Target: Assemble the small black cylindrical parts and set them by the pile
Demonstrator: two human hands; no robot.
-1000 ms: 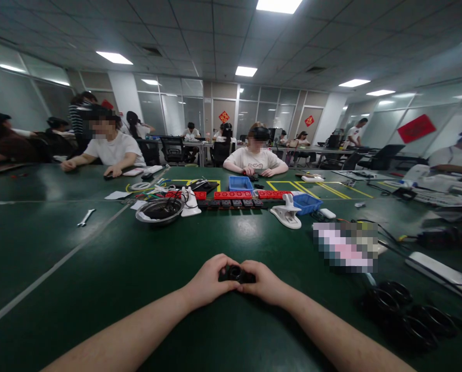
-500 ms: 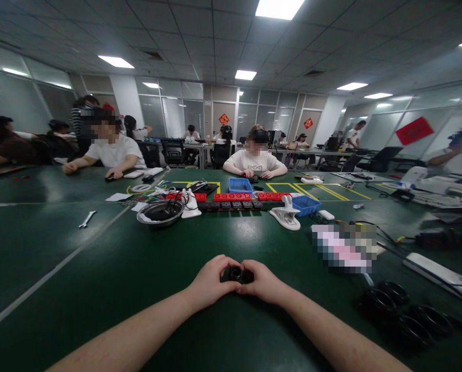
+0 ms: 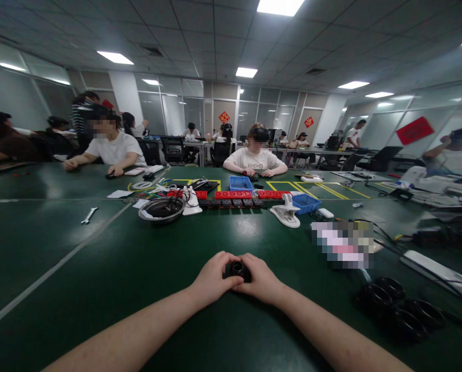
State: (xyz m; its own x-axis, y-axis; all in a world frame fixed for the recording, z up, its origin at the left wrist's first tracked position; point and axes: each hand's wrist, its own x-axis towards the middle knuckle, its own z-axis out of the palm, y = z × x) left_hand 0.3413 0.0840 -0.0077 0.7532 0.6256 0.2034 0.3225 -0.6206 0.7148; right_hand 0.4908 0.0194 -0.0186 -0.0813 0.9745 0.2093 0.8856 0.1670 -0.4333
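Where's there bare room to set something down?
Bare patches of green table: between the wrench and left hand; between right hand and the black rings; from both hands forward to the black sockets. Crowded: metal bowl across to white clip, and around the rings.

The dark green table [image 3: 138, 268] stretches out beneath the left hand [image 3: 214, 276] and right hand [image 3: 264, 278]. Well beyond the left hand lie a metal bowl [image 3: 158, 221] and, farther left, a wrench [image 3: 89, 215]. Red power strips [image 3: 233, 195] run ahead of the hands. Past the right hand sit a white clip base [image 3: 285, 217] and a blue tray [image 3: 308, 208], with black rings [image 3: 381, 308] off to its right.
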